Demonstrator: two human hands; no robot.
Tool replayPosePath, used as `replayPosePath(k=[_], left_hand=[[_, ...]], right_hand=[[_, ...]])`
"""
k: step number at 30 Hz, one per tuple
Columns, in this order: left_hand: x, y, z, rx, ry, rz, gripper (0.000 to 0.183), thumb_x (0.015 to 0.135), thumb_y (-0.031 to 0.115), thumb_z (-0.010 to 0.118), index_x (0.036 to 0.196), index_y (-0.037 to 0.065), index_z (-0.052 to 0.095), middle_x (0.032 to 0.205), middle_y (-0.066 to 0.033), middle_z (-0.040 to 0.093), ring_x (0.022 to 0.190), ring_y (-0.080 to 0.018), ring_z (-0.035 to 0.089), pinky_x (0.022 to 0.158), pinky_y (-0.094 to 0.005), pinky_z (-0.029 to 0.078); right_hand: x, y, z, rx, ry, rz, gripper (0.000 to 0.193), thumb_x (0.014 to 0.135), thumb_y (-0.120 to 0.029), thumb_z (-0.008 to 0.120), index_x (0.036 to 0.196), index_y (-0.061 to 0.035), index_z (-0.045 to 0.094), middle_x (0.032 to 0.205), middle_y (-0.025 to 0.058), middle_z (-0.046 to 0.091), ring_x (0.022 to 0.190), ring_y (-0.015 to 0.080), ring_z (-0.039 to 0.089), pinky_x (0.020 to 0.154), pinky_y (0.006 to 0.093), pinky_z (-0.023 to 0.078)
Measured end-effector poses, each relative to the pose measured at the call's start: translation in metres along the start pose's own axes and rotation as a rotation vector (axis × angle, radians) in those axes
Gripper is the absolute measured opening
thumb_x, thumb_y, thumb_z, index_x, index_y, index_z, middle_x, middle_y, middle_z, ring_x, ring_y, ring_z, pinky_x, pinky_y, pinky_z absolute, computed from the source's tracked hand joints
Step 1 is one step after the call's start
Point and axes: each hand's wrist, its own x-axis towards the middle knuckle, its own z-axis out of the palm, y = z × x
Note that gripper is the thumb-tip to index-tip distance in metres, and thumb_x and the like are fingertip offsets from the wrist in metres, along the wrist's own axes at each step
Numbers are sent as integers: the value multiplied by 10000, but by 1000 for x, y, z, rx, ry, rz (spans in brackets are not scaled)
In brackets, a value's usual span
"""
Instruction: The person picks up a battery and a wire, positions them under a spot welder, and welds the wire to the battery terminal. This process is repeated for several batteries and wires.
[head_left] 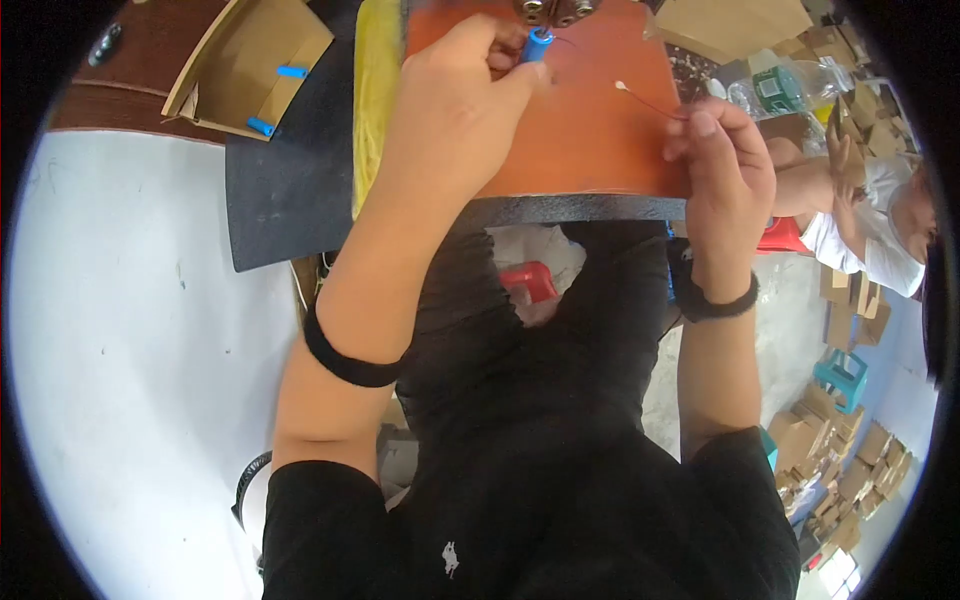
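Observation:
My left hand [465, 95] pinches a small blue battery-like cylinder [537, 45] between thumb and fingers. It is held upright at the far edge of an orange work surface [590, 140], right under a metal machine head [556, 10]. A short dark wire sticks out near the cylinder's top. My right hand [725, 165] is closed at the right edge of that surface, thumb and forefinger pinching a thin reddish wire [650, 103]. The free end of the wire points up and left and carries a pale bead-like tip [620, 86].
An open cardboard box [225, 75] at far left holds two blue cylinders [292, 72]. Yellow material [375, 110] borders the work surface. At right are a plastic bottle [790, 88], piled cardboard [855, 470], a teal stool [842, 380] and a person in a white shirt [875, 235].

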Motion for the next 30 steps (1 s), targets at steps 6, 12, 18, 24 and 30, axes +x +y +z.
replayPosePath(k=[6,12,18,24,30], left_hand=[[-15,14,-11,-158,-137,-159,308,836,170,730,1088,11,655,834,-109,708,761,-178,653,740,-298,515],[-11,8,-7,-174,-180,-6,296,893,141,709,1147,-1,658,860,21,629,800,-86,559,732,-223,438],[0,7,-1,-35,-88,-69,285,845,183,726,1056,-5,691,867,-136,655,756,-243,636,714,-334,496],[0,3,3,59,-15,6,301,870,200,730,1049,-37,676,755,-34,588,678,-100,517,633,-250,429],[-2,3,5,104,25,48,297,862,193,724,1042,-36,670,748,-76,597,663,-138,533,640,-279,448]], right_hand=[[13,-19,16,65,-100,-32,169,973,-103,598,1096,13,608,964,92,684,809,120,626,729,244,504],[24,-6,19,155,-171,60,153,974,-112,594,1070,7,609,927,88,681,807,132,623,756,255,500],[35,-5,29,183,-160,122,168,983,-137,581,1059,11,608,901,77,662,793,126,590,750,272,491],[39,-4,32,201,-175,138,175,980,-137,585,1059,17,607,890,76,657,786,128,582,753,276,486],[43,-2,36,177,-197,153,206,975,-148,597,1077,31,601,893,93,664,776,141,589,753,278,488]])
